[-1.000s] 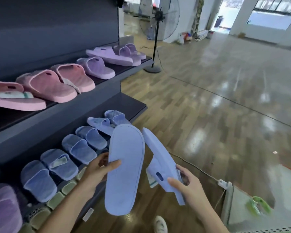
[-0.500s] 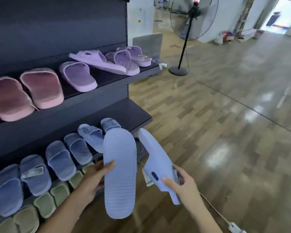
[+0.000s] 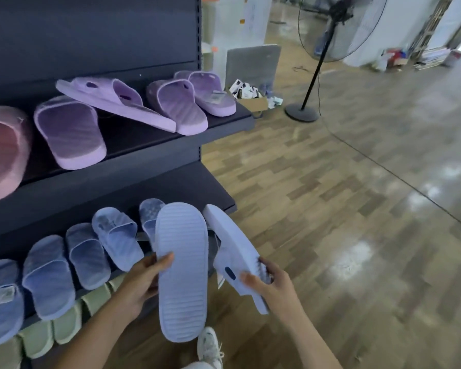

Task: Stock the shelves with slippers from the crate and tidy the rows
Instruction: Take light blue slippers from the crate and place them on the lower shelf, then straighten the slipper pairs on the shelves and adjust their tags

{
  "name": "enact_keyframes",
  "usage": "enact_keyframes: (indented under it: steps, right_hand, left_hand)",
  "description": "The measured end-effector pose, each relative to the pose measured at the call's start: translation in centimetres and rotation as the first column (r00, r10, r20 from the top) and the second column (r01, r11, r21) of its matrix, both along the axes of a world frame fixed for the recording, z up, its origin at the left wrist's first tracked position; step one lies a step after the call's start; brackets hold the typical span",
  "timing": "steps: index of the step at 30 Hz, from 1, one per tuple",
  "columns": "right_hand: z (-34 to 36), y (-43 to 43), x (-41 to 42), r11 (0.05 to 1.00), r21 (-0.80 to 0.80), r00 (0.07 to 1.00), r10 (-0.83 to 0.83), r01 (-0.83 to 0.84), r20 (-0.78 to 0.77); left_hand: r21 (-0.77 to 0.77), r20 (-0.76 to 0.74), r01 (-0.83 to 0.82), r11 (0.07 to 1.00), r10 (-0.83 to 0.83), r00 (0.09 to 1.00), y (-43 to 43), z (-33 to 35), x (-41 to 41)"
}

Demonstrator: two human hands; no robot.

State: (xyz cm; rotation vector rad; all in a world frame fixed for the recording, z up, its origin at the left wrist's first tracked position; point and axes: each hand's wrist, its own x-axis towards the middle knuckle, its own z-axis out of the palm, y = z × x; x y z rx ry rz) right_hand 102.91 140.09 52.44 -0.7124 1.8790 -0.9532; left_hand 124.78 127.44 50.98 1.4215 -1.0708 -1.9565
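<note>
Step in hand: I judge this to be stocking. A blue pair is held up at the blue row and neither shoe is set down yet.
Left hand [image 3: 141, 283]: the thumb lies across the ribbed sole and the fingers curl behind. It holds the sole-out slipper [image 3: 181, 275] upright, with the underside facing me.
Right hand [image 3: 272, 286]: it is closed round the strap end of the tilted slipper [image 3: 232, 251], whose toe points up towards the shelving.
Where the pair is: in the air, just in front of the right end of the middle shelf [image 3: 194, 182]. The two shoes are close side by side; I cannot tell whether they touch.
Middle shelf: holds the blue row [image 3: 85, 257], packed side by side, with bare dark surface at the right end.
Next move: I think the sole-out slipper needs turning strap-up. Then both can go onto that bare end, lined up with their neighbours.
Upper shelf [image 3: 133, 139]: holds purple slippers [image 3: 176, 105], one lying askew across the next, which probably needs tidying. A pink slipper [image 3: 0, 153] sits at the left edge.
Bottom shelf: holds green slippers [image 3: 64, 320], only partly showing.
Crate: not in view.
Cardboard box [image 3: 253, 102]: it sits on the floor past the shelf end, near the fan [image 3: 320, 62], and holds small black-and-white packets.
</note>
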Motion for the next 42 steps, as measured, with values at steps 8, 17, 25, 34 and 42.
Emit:
enact_keyframes:
  steps: [8,17,25,34,42]
  right_hand:
    - [-2.5,-9.9,-6.5,0.998,0.066,0.999,0.015,-0.013,-0.032]
    - [-6.8,-19.8,-10.4,0.970,0.118,0.960,0.230,-0.213,-0.161]
    - [-13.5,-27.2,-13.1,0.905,0.286,0.847,0.404,-0.315,-0.345]
    - [-18.5,-33.7,-10.9,0.864,0.274,0.784,0.500,-0.423,-0.367]
    - [-18.1,-33.5,-9.9,0.759,0.308,0.700,0.649,-0.574,-0.297]
  left_hand:
    - [0.108,0.002,-0.096,0.990,0.096,0.995,-8.2,-2.8,-6.2]
    - [0.286,0.030,-0.405,0.868,0.415,0.910,-14.1,-7.3,-9.6]
    - [0.233,0.105,-0.431,0.872,0.418,0.902,-19.3,-12.0,-13.4]
    - [-0.023,0.292,-0.519,0.855,0.502,0.814,-25.5,-15.9,-13.4]
    - [-0.200,0.590,-0.147,0.969,0.238,0.771,-23.7,-14.8,-13.5]
